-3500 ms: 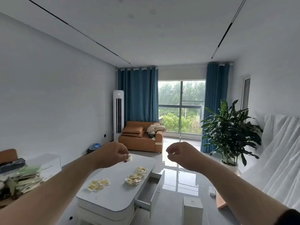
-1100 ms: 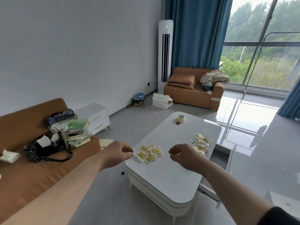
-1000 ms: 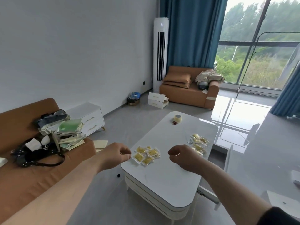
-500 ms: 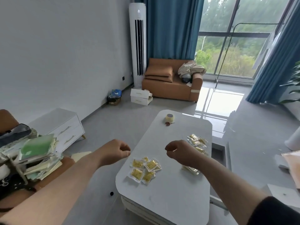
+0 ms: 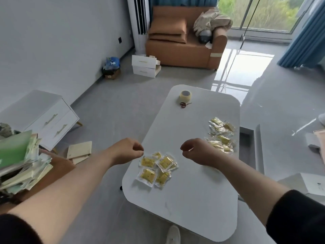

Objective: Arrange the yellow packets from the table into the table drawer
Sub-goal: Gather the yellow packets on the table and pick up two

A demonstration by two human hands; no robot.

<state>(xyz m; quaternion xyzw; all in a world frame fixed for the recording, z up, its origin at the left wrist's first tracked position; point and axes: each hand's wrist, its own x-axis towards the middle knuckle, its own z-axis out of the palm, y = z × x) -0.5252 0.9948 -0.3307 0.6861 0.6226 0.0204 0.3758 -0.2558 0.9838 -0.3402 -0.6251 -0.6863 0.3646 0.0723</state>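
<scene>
Since the earlier frame both hands have advanced over the white round-cornered desk [image 5: 184, 199]: the left hand [image 5: 127, 152] hangs at its left edge beside a loose group of yellow film-wrapped packets [image 5: 156, 169], the right hand [image 5: 197, 153] near a heap of yellow packets [image 5: 220, 136] on the right edge, both with fingers curled in, nothing visibly held. Hazard: overlapping, slippery packets may lift in clumps or slide off either edge, missing the open grey drawer [image 5: 258, 147] at the right.

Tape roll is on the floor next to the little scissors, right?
Not quite. The tape roll isn't on the floor: it stands on the white table, at its far end, next to the little scissors. The head view shows it.
</scene>
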